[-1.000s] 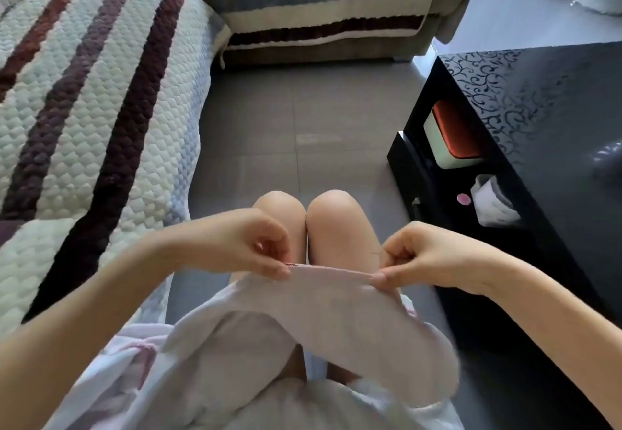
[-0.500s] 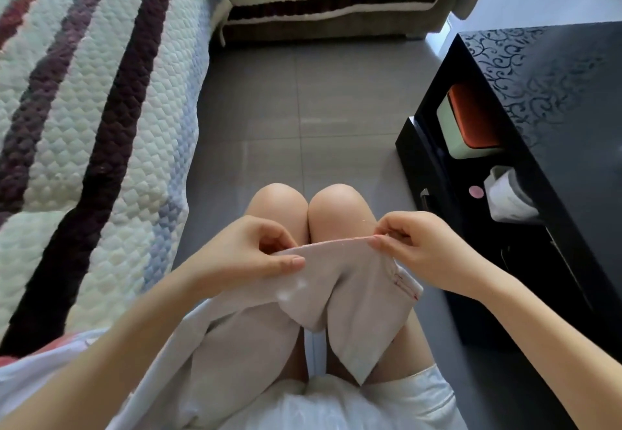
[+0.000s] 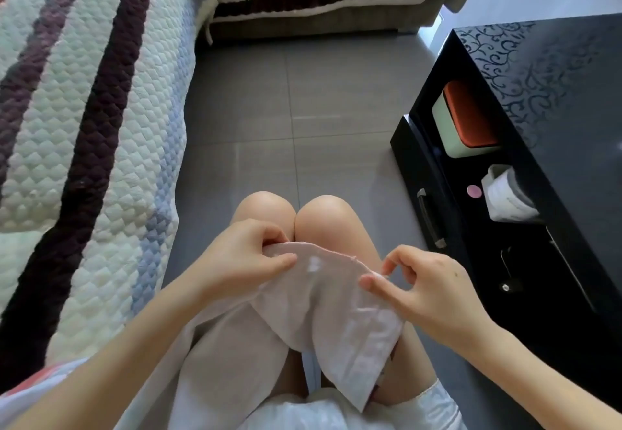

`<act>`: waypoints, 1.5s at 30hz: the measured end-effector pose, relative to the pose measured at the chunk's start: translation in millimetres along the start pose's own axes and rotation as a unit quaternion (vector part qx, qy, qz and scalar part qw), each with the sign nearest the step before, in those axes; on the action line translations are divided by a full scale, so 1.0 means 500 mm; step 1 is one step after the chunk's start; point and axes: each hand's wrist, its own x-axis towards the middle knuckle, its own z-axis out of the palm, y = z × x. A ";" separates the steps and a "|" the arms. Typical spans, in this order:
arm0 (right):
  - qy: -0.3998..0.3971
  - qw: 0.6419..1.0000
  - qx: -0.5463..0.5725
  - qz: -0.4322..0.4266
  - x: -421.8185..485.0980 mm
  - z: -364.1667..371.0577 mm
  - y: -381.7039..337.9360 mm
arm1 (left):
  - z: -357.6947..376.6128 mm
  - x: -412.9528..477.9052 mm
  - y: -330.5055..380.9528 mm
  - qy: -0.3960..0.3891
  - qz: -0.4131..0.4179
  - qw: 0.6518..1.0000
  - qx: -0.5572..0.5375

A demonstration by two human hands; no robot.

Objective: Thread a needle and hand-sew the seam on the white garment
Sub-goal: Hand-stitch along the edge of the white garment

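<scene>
The white garment [image 3: 323,308] lies draped over my lap and knees, its folded upper edge raised between my hands. My left hand [image 3: 245,258] grips that edge at its left end, thumb on top and fingers curled under the cloth. My right hand [image 3: 414,291] is at the edge's right end, thumb and forefinger pinching the fabric there while the other fingers arch above it. No needle or thread can be made out.
A quilted striped sofa cover [image 3: 84,126] fills the left side. A black coffee table [image 3: 552,100] stands at the right; its lower shelf holds an orange-topped box [image 3: 464,120], a white cup [image 3: 508,194] and a small pink disc [image 3: 473,190]. Grey floor tiles [image 3: 296,100] lie ahead.
The right hand has slid down and right along the garment's edge. The left hand keeps its grip. The cloth edge now slopes down to the right.
</scene>
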 end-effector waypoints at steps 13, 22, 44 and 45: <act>-0.090 0.985 -0.145 -0.023 0.084 -0.071 0.050 | 0.009 -0.001 0.030 -0.019 0.045 0.998 -0.037; -0.029 0.995 0.038 -0.093 0.087 -0.026 0.008 | 0.026 0.013 0.045 0.011 0.040 0.998 -0.046; -0.124 0.934 0.333 0.036 0.107 -0.036 -0.037 | 0.035 0.006 0.113 0.141 0.210 0.965 -0.063; -0.145 0.929 0.338 0.042 0.107 -0.041 -0.038 | 0.035 0.005 0.111 0.135 0.211 0.966 -0.067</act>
